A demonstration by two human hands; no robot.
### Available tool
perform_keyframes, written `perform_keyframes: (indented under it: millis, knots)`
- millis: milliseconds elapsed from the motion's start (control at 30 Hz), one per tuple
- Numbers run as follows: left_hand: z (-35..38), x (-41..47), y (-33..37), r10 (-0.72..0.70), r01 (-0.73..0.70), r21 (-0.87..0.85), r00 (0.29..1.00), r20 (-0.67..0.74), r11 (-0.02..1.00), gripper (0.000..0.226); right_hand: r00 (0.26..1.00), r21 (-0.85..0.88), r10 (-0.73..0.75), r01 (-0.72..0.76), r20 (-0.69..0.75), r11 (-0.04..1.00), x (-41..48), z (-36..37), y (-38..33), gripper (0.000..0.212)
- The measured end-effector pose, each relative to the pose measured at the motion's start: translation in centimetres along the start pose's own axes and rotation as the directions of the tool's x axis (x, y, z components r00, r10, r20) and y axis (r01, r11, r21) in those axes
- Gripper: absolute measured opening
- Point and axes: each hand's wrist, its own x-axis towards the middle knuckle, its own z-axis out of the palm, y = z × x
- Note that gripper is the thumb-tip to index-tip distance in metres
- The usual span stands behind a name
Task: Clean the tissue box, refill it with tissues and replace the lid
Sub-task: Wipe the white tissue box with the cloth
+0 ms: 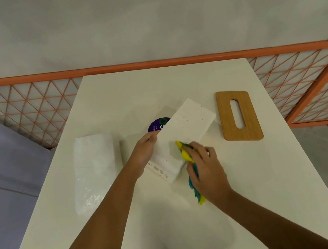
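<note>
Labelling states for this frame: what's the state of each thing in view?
tissue box: lid off, tilted, cloth against it
lid: off the box, flat on the table, to the box's right
tissue pack: in plastic wrap, lying left of the box
cloth: bunched, pressed on the box
left grip: holds the box edge
right grip: holds the cloth

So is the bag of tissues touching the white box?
Apart. The head view shows bare table between the tissue pack and the tissue box, with the left hand holding the box.
</note>
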Motion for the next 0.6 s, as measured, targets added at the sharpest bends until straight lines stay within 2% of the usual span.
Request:
perform_keyframes:
  millis: [67, 133, 200, 233, 300, 400, 467, 600]
  knots:
    - [0.0, 0.1, -0.1, 0.005, -0.005, -0.019, 1.0, 0.001, 1.0, 0.032, 0.999, 0.052, -0.031, 0.029, 0.027, 0.998, -0.6, 0.0, 0.6, 0.038]
    - [0.2, 0.1, 0.1, 0.005, -0.005, -0.033, 1.0, 0.004, 0.999, 0.032, 0.992, 0.165, 0.124, -0.126, 0.022, 0.978, 0.0, -0.2, 1.1, 0.038]
    - [0.6, 0.2, 0.3, -0.006, 0.006, -0.025, 1.0, 0.004, 1.0, 0.033, 0.951, 0.233, 0.306, -0.305, 0.036, 0.923, 0.8, -0.3, 1.2, 0.036]
    - [0.7, 0.2, 0.3, -0.01, 0.01, -0.022, 1.0, 0.003, 1.0, 0.034, 0.94, 0.235, 0.339, -0.336, 0.03, 0.912, 0.9, -0.2, 0.9, 0.036]
    - [0.9, 0.2, 0.5, -0.016, 0.016, -0.013, 1.0, -0.003, 1.0, 0.035, 0.953, 0.241, 0.303, -0.294, 0.001, 0.925, 0.3, -0.1, 0.1, 0.036]
    - [0.9, 0.3, 0.6, -0.018, 0.018, -0.011, 1.0, -0.003, 1.0, 0.035, 0.988, 0.215, 0.153, -0.152, 0.015, 0.965, -1.2, 0.1, -0.3, 0.043]
    - [0.8, 0.3, 0.8, -0.018, 0.018, 0.0, 1.0, 0.015, 1.0, 0.035, 0.998, 0.147, 0.054, -0.056, 0.016, 0.988, -0.9, 0.0, 0.4, 0.04]
    - [1.1, 0.1, 1.1, -0.022, 0.021, 0.013, 0.996, 0.087, 1.0, 0.032, 0.987, 0.066, 0.147, -0.143, -0.065, 0.988, 2.4, -0.6, 0.8, 0.032]
